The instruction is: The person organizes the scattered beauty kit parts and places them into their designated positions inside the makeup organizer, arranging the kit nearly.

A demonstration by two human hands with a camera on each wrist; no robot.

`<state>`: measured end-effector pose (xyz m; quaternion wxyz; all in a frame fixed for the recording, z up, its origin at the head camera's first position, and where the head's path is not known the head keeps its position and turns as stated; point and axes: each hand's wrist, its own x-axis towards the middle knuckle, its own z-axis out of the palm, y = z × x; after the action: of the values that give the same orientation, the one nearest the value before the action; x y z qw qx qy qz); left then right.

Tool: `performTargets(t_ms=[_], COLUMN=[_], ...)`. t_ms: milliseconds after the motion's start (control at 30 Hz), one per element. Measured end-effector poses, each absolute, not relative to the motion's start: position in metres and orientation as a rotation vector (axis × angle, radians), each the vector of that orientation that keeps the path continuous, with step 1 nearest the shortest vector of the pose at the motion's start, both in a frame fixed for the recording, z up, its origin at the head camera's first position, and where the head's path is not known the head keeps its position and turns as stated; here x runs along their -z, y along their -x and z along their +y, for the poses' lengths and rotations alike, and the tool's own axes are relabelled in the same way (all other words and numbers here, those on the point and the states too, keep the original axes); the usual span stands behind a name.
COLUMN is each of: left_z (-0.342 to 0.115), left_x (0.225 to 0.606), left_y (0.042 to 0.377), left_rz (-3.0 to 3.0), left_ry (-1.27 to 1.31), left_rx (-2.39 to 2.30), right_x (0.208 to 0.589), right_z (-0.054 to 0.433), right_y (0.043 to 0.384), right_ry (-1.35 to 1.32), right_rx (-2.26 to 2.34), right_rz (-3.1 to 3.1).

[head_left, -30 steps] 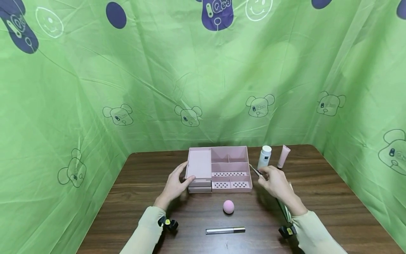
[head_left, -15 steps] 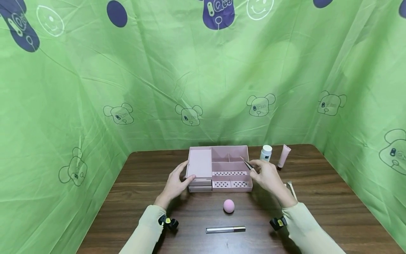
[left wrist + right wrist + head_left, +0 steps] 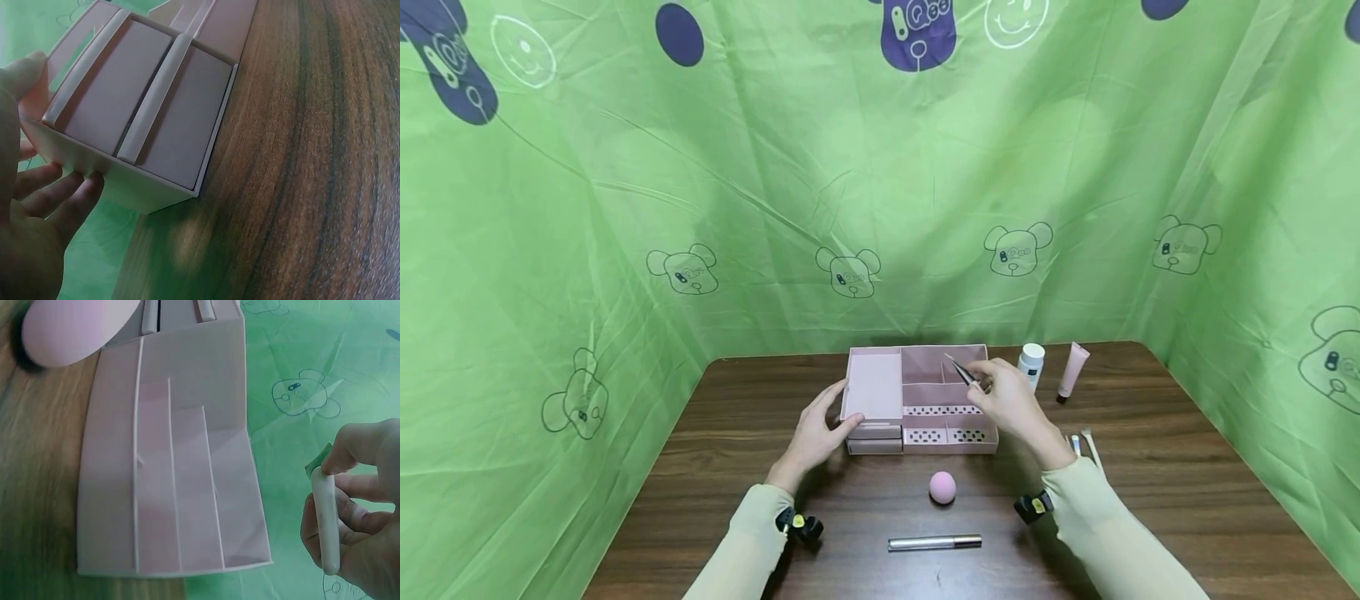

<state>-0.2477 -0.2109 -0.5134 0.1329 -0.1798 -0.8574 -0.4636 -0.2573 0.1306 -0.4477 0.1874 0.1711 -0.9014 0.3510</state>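
Observation:
A pink desktop organizer [image 3: 872, 383] stands at the back of the table, with a raised flat tray and two drawers [image 3: 115, 84] on its left and divided compartments [image 3: 156, 487] on its right. My left hand [image 3: 816, 429] holds its front left corner, thumb over the front of the top, fingers against the side wall. Over the right compartments, my right hand [image 3: 1011, 400] pinches a slim makeup brush [image 3: 325, 519] with a pale handle and a shiny metal collar. Its thin tip points up and left, above the rear compartments and apart from them.
A pink ball-shaped sponge [image 3: 942, 487] and a silver pen-like tube [image 3: 934, 542] lie in front of the organizer. Behind the right hand stand a white bottle [image 3: 1032, 364] and a pink squeeze tube [image 3: 1073, 371]. More brushes [image 3: 1092, 450] lie partly hidden by the right forearm.
My right hand has moved left with the brush, from beside the organizer's right wall to above its compartments. The other brushes are now less covered. My left hand stays put.

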Motion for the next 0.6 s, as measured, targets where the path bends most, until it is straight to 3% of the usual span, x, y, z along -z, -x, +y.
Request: performTargets(t_ms=[600], left_z=[-0.212], left_x=[0.516], left_y=[0.249], left_rz=[-2.469], left_ry=[0.533], left_rx=[1.351], right_x=[0.431], right_z=[0.098], right_y=[0.264], right_ry=[-0.479], right_rx=[-1.074], right_rz=[-2.522])
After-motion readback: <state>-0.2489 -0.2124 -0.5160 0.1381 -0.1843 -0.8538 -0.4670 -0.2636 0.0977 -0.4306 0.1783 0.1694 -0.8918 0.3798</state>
